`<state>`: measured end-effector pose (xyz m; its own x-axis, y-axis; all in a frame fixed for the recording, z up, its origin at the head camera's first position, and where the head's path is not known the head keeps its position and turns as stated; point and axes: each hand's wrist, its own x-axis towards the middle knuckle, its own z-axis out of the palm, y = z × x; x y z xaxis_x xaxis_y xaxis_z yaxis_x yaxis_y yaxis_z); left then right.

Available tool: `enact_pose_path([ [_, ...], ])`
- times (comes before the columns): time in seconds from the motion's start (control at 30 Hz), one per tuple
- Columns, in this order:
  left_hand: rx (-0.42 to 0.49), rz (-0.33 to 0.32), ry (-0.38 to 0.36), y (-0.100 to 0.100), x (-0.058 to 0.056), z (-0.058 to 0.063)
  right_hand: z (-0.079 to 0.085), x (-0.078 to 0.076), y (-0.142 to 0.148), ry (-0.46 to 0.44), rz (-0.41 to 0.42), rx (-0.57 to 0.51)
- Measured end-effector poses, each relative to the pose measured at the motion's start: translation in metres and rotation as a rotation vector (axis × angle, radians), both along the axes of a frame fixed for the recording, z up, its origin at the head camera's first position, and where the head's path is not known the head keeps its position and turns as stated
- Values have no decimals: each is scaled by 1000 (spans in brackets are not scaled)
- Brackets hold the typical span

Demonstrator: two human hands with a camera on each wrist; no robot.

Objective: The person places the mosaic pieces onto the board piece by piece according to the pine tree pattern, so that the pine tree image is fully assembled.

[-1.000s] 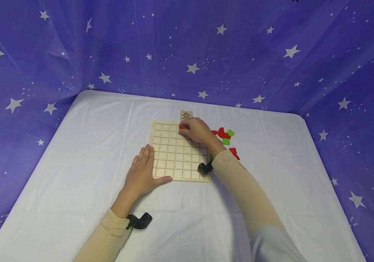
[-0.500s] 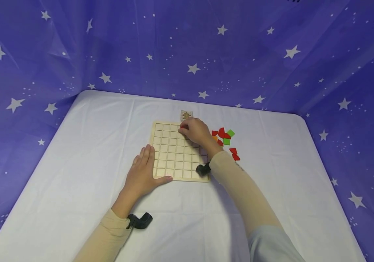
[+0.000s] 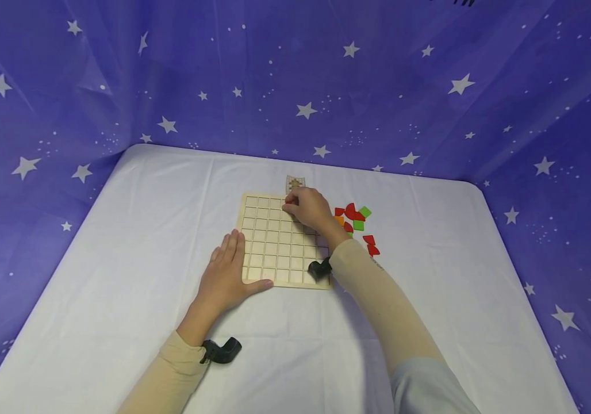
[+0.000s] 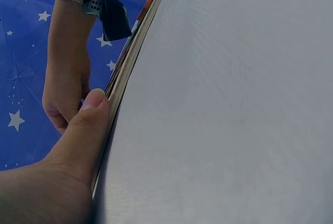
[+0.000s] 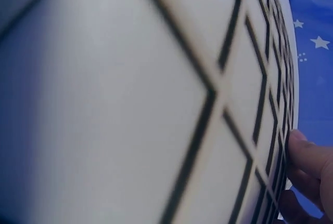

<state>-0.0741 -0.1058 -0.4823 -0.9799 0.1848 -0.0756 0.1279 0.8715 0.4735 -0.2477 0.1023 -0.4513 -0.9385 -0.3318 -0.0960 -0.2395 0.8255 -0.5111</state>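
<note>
A square wooden board [image 3: 271, 248] with a grid of grooved cells lies on the white table. My left hand [image 3: 223, 275] rests along its left side, fingers straight, thumb at the front edge. The left wrist view has that thumb [image 4: 86, 130] against the board's side. Over the top row, my right hand [image 3: 310, 207] pinches a small red piece [image 3: 288, 202], mostly covered by the fingers. In the right wrist view the right hand's fingers [image 5: 309, 154] are bent down at the grid's far part; the red piece is hidden there.
Several loose pieces lie right of the board, among them a red one [image 3: 350, 211], a green square [image 3: 359, 225] and an orange one [image 3: 339, 220]. Two more red pieces [image 3: 372, 250] lie nearer. A small patterned card [image 3: 295, 182] lies behind the board. Starry blue cloth [image 3: 306, 109] surrounds the table.
My right forearm has shifted slightly left, uncovering more loose pieces, while its fingers stay at the same top-row spot with the red piece. The left hand keeps its place on the board.
</note>
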Motion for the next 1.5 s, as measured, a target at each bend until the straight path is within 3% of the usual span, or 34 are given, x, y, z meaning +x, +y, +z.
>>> enact_pose_path([
  [0.33,4,2,4,1,1,1,0,0,0,-30,-26,-66],
  [0.6,7,0,-10,1,1,3,0,2,1,-42,-27,-45],
  [1.27,12,5,-8,2,1,3,-4,0,8,-78,3,-133],
  [1.5,20,8,-8,1,2,2,-3,1,8,-73,20,-119],
])
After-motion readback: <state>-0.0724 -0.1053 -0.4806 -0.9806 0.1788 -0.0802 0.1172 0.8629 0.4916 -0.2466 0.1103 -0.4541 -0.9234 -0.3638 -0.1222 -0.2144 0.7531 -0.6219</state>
